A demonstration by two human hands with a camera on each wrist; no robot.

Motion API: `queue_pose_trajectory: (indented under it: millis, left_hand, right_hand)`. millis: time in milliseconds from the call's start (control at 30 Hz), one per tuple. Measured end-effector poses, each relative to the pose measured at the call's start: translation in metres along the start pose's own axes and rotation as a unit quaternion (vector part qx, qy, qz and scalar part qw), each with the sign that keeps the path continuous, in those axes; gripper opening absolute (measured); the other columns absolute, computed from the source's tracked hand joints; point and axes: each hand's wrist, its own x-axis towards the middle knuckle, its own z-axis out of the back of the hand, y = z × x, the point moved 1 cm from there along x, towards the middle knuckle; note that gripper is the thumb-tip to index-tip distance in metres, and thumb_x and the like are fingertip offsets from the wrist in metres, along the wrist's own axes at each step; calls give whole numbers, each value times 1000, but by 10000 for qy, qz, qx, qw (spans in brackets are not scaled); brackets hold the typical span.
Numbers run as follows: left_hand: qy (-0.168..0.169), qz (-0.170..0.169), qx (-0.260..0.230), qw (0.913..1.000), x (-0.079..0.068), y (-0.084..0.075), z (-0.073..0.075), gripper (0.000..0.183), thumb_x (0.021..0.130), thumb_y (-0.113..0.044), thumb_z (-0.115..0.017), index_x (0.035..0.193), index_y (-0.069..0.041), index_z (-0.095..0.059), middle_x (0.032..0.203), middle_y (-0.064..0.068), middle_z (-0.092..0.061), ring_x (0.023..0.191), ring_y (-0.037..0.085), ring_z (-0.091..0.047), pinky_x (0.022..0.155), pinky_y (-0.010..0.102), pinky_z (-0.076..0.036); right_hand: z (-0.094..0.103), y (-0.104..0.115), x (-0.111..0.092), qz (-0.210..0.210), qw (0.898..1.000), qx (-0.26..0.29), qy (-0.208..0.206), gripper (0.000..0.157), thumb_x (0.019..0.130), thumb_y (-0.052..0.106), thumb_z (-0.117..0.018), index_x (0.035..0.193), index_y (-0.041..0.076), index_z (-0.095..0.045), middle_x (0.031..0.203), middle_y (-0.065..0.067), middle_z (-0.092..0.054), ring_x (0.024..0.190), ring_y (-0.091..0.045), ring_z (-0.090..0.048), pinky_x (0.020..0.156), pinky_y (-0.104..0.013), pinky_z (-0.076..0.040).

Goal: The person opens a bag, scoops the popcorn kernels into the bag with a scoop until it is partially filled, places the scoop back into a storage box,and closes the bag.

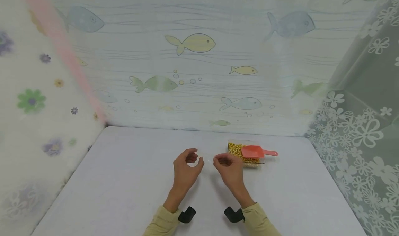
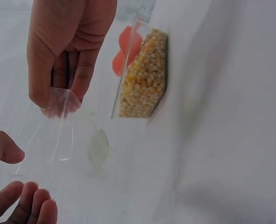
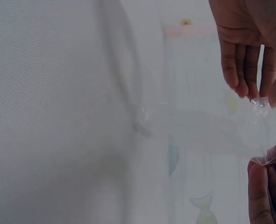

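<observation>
A thin clear plastic bag [image 2: 63, 135] hangs between the two hands above the white table. My right hand [image 1: 230, 168] pinches one end of it between thumb and fingertips, and the film bunches there. At the bag's other end is my left hand [image 1: 185, 170], its thumb and bent fingers parted in a C shape. In the left wrist view, a gap shows between this thumb and the fingers, with the bag's faint edge near them. The right wrist view has crinkled film [image 3: 260, 106] close to the left fingertips.
Behind my right hand stands a clear container [image 1: 262, 162] of yellow corn kernels [image 1: 235, 149]. A red scoop [image 1: 253, 152] lies on the corn, its handle sticking out past the right rim. The white table [image 1: 124, 187] meets a fish-patterned curtain [image 1: 199, 101] at the back.
</observation>
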Motion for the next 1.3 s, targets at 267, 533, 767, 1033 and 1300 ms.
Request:
queue_pose_trajectory:
  millis: [267,533,767,1033,1300]
  left_hand:
    - [-536,-522,71,9972,11,-2,5,25,82,4,-77,106,0,-72,94,11,-70,86,31,-68,76,31,-58]
    - [-346,-648,106,9972,11,1,8,15,84,9,-72,97,1,-75,89,11,-73,80,21,-69,72,30,-58]
    - [-42,-951,383,9947,7,5,10,21,79,13,-72,93,-2,-77,86,8,-71,76,19,-67,70,32,-58]
    - [120,-943,586,9937,9,4,10,13,81,2,-81,91,-3,-74,86,14,-70,77,27,-65,71,33,-57]
    - [-38,-1023,761,9918,10,-3,8,8,82,3,-79,83,-4,-74,79,7,-68,72,29,-66,65,37,-58]
  right_hand:
    - [1,32,-7,157,9987,-264,410,5,85,-9,-74,89,-8,-74,82,-18,-73,73,-24,-71,68,-21,-57]
    - [2,30,-5,159,9987,-197,434,5,85,-9,-73,90,-8,-75,83,-18,-73,74,-24,-70,68,-21,-56]
    - [4,27,-4,3,9995,-84,315,6,87,-7,-73,92,-9,-75,86,-19,-74,75,-21,-70,69,-20,-56]
    - [4,28,-3,194,9992,-123,331,6,86,-8,-74,92,-6,-76,87,-19,-75,76,-24,-72,70,-20,-57]
    - [-1,0,3,321,9987,-227,311,8,85,-3,-78,93,-4,-77,86,-12,-76,77,-23,-73,70,-22,-58]
